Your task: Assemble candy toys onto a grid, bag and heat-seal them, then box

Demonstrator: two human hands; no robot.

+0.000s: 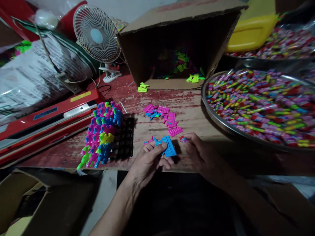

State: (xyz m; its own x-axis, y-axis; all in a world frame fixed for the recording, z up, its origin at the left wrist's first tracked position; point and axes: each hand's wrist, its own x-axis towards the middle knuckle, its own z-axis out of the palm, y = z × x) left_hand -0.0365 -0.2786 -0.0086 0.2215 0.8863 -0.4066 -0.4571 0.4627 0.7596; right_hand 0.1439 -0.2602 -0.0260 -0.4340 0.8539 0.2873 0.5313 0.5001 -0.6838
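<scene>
Worn red-painted wooden tabletop is leaving R hand a lane fwd btwn flat pink plastic pcs & round metal bowl, reaching open brown cardboard box. Bowl's blocking R; black plastic grid tray w/ bright plastic figures is blocking L hand sideways.

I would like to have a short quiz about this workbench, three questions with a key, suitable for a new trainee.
1. What colour is the flat plastic piece held in the left hand?

2. True or false: in the head view, the clip fan is to the right of the open cardboard box.

3. Which of these is nearest to the round metal basin?
A) the clip fan
B) the right hand
C) the left hand

Key:
1. Blue.
2. False; the clip fan is to the left of the box.
3. B.
</scene>
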